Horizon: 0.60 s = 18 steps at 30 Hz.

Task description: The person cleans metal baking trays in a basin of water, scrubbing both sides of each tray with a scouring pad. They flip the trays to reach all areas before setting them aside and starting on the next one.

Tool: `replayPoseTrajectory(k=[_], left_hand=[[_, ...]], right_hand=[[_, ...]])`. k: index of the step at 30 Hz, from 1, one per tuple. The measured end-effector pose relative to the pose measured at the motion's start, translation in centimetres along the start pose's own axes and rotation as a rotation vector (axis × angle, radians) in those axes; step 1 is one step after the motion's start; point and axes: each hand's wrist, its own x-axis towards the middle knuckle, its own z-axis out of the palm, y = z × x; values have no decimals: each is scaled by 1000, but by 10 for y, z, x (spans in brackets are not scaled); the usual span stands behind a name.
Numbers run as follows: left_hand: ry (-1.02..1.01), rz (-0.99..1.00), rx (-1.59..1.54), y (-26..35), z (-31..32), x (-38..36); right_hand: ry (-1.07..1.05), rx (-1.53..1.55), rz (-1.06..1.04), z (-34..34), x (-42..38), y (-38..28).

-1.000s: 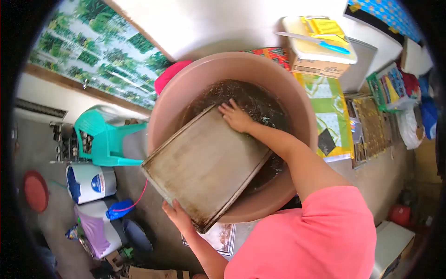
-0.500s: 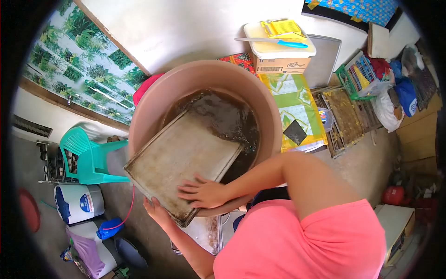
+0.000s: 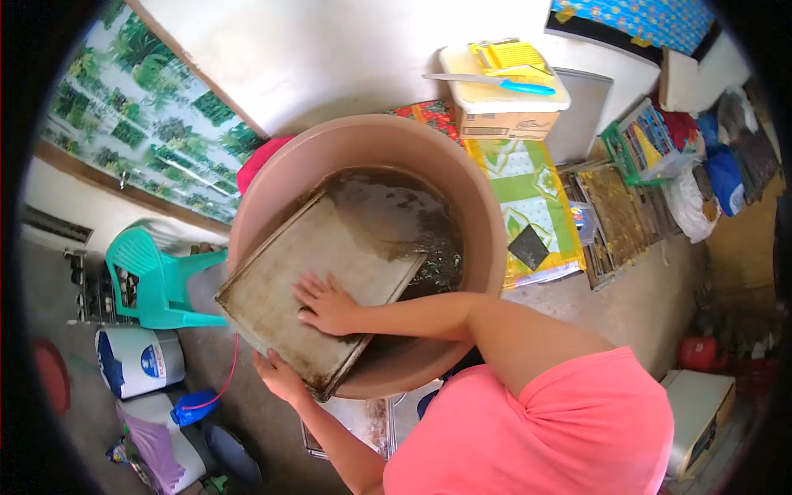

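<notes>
A stained, shallow metal baking tray leans slanted over the rim of a big brownish-pink tub. Its far end dips into dark brown water. At the near left corner my left hand grips the tray's edge, thumb uppermost. My right hand lies flat on the tray's upper face, fingers spread, with a small dark patch showing beneath the palm side. Below the tub's near rim, another stained tray rests near the floor.
A green plastic chair stands left of the tub. To the right, a patterned cloth bears a dark square. Behind it, a knife lies on a lidded container over a cardboard box. Stacked dirty trays sit farther right.
My right hand has slid up and left across the tray, away from its near edge. The left hand keeps its hold at the corner.
</notes>
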Motion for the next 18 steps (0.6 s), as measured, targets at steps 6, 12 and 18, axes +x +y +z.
replayPoseTrajectory(k=[6,12,18], left_hand=[[43,21,-60,-12,4,1],[66,30,61,-1,6,-2],[8,-35,-45,-7,4,0]], right_hand=[[281,114,-20,-20,80,32],[509,24,154,-19,105,118],[213,280,-205,20,10,-25]])
